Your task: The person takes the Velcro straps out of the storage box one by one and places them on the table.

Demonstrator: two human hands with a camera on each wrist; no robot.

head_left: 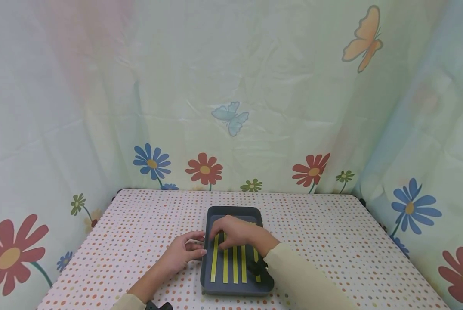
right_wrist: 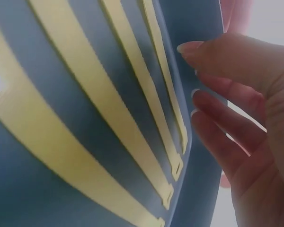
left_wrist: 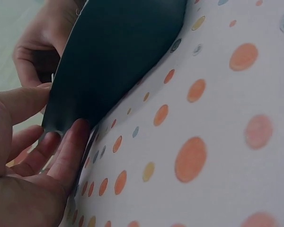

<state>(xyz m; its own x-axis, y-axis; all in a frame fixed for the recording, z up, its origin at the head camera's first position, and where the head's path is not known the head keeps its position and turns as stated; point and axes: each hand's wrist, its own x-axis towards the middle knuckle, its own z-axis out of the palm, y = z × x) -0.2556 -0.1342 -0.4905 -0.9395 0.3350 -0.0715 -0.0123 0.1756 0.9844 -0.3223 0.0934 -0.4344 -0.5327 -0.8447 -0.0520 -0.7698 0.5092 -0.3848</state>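
A dark grey rectangular tray stands on the table, with several narrow yellow strips lying side by side along its length. In the right wrist view the strips have small slotted ends close to the tray's wall. My left hand is at the tray's left side, its spread fingertips touching the outer wall, as the left wrist view also shows. Over the tray's far left part reaches my right hand, thumb and fingers bent and apart. Nothing shows between its fingertips, which are near the wall above the strip ends.
The table has a dotted white cover. Behind it and at both sides hangs a pale curtain printed with flowers and butterflies. A black device on the right wrist overlaps the tray's right side.
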